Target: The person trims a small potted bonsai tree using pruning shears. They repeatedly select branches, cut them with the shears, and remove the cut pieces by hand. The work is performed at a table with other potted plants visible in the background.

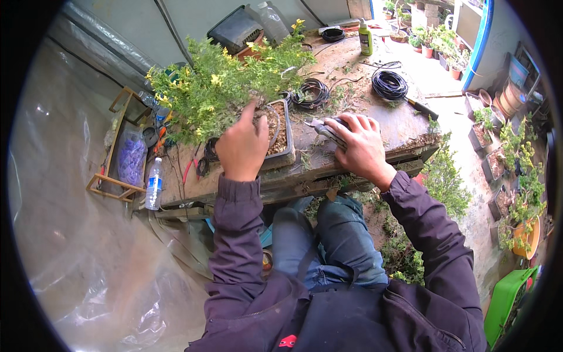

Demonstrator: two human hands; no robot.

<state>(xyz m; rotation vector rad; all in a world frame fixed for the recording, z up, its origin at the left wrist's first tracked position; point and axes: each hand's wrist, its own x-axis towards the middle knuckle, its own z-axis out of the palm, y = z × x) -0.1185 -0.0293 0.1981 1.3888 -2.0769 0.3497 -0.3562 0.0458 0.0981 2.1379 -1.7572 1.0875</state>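
Observation:
A potted conifer (206, 83) with green and yellow foliage stands on the workbench (352, 101) before me. Its rectangular pot (290, 143) holds coarse tan grit. My left hand (244, 147) is over the pot's left side, index finger and thumb apart with nothing visible between them. The index fingertip reaches the base of the foliage; whether it touches a stem I cannot tell. A curved grey wire (278, 127) arcs over the grit beside the thumb. To the right of the pot, my right hand (363, 147) grips metal pliers (329, 133), jaws pointing left toward the pot.
Coils of black wire (389, 85) and clippings lie on the bench, near a black-handled tool (422, 109). A green bottle (365, 38) stands at the back. At left are a water bottle (154, 185), red-handled pliers (188, 169) and a wooden rack (116, 189). Potted plants (495, 163) line the right side.

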